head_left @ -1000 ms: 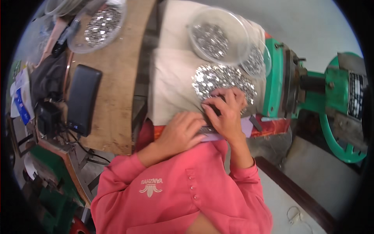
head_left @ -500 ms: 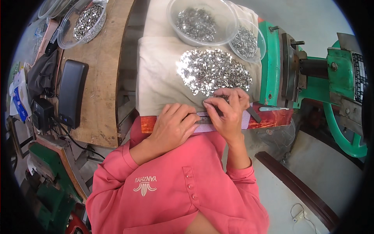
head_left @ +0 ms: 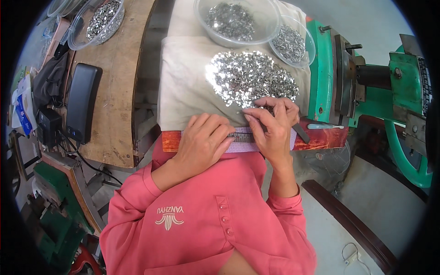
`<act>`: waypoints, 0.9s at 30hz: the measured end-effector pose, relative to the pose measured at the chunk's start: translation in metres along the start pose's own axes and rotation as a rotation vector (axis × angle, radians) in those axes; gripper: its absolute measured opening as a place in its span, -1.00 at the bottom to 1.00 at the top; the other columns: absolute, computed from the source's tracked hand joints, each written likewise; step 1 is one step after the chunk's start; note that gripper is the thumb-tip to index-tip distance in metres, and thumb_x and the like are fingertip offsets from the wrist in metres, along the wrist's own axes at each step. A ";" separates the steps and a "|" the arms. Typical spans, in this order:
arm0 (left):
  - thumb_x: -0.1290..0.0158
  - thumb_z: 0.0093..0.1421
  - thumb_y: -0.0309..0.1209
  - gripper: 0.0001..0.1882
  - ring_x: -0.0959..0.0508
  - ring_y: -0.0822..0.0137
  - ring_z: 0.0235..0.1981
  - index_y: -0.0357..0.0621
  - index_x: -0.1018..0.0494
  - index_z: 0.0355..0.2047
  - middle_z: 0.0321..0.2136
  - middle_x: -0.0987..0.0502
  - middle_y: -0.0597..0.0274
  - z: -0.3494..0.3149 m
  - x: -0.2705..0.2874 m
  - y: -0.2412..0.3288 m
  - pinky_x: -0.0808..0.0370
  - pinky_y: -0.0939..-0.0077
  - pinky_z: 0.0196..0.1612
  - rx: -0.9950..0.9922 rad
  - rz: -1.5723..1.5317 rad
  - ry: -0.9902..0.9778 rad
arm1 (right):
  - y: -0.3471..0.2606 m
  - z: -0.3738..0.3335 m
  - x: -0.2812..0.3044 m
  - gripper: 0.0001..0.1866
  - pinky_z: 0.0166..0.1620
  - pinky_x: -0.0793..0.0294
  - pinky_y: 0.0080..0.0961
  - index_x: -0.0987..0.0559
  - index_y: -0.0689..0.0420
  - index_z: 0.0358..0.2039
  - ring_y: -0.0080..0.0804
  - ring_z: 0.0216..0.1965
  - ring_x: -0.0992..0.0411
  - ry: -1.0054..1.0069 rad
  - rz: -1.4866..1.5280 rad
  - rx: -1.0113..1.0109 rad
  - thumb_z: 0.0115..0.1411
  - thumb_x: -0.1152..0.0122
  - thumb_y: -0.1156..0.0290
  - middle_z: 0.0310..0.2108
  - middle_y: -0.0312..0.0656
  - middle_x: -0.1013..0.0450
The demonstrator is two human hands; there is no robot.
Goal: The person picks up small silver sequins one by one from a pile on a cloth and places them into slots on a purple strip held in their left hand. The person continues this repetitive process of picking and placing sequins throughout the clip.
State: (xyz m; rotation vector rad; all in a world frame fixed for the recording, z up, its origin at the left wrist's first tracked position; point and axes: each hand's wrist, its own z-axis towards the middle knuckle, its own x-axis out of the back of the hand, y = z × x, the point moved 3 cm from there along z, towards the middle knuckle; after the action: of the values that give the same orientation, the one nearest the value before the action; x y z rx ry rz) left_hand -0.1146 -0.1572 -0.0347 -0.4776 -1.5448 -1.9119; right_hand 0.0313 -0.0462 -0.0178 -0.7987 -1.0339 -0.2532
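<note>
A heap of small shiny metal pieces (head_left: 250, 78) lies on a beige cloth (head_left: 183, 87). My left hand (head_left: 204, 140) rests at the near edge of the cloth. Its bent fingers and thumb close on the left end of a dark, notched metal strip (head_left: 240, 137), which lies on a purple checked cloth (head_left: 238, 147). At the heap's near edge is my right hand (head_left: 277, 126), its thumb and forefinger tips brought close together and the other fingers curled. Whatever lies between those tips is too small to make out.
Beyond the heap stand a clear tub of metal pieces (head_left: 197, 23) and a clear dish of thin metal parts (head_left: 288, 43). A green machine (head_left: 318, 78) borders the right side. A flat dark bar (head_left: 301, 133) lies beside my right hand. On the left wooden table is a black power bank (head_left: 83, 103).
My right hand has shifted slightly to the right, and its thumb has moved off the strip's side. More of the strip shows now. The left hand stays around the strip's end.
</note>
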 end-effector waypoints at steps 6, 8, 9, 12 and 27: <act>-0.27 0.01 -0.49 -0.81 -0.47 0.23 -0.26 -0.10 -0.54 -0.34 -0.26 -0.51 0.29 -0.002 -0.001 0.000 -0.32 0.31 -0.16 -0.029 -0.008 0.019 | -0.007 0.006 -0.010 -0.88 0.08 -0.02 -0.22 -0.69 -0.10 -0.41 -0.22 0.03 -0.24 0.006 -0.057 0.073 -0.01 -0.45 0.36 -0.14 -0.43 -0.48; -0.28 -0.01 -0.49 -0.80 -0.47 0.22 -0.26 -0.11 -0.54 -0.34 -0.25 -0.51 0.29 -0.002 0.001 -0.001 -0.32 0.30 -0.17 -0.025 -0.009 0.006 | -0.011 0.009 -0.008 -0.88 0.07 -0.03 -0.22 -0.66 -0.09 -0.46 -0.23 0.04 -0.25 0.016 -0.090 0.087 -0.04 -0.45 0.37 -0.12 -0.45 -0.47; -0.29 -0.01 -0.49 -0.79 -0.47 0.22 -0.26 -0.11 -0.54 -0.33 -0.25 -0.51 0.28 -0.003 0.001 -0.001 -0.32 0.30 -0.16 -0.021 -0.013 0.003 | -0.010 0.009 -0.007 -0.88 0.06 -0.03 -0.22 -0.66 -0.09 -0.47 -0.23 0.03 -0.25 0.019 -0.073 0.085 -0.05 -0.46 0.37 -0.13 -0.44 -0.48; -0.31 -0.02 -0.46 -0.75 -0.47 0.19 -0.24 -0.12 -0.53 -0.31 -0.24 -0.51 0.25 -0.004 0.003 0.000 -0.32 0.28 -0.16 -0.006 -0.022 -0.010 | -0.008 0.004 -0.002 -0.86 0.05 -0.04 -0.22 -0.66 -0.09 -0.48 -0.23 0.01 -0.26 0.041 -0.024 0.078 -0.08 -0.47 0.38 -0.16 -0.44 -0.49; -0.27 0.02 -0.48 -0.80 -0.45 0.20 -0.28 -0.14 -0.50 -0.34 -0.28 -0.48 0.25 -0.001 0.002 0.005 -0.32 0.29 -0.19 -0.019 0.023 -0.017 | -0.007 -0.032 0.014 -0.82 0.05 -0.09 -0.29 -0.72 -0.09 -0.44 -0.22 -0.03 -0.29 0.029 0.081 0.025 -0.12 -0.53 0.38 -0.18 -0.41 -0.52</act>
State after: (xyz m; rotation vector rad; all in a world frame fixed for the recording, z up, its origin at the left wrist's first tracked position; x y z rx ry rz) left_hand -0.1128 -0.1586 -0.0305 -0.5191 -1.5267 -1.9107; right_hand 0.0561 -0.0716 -0.0111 -0.8104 -0.9736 -0.1818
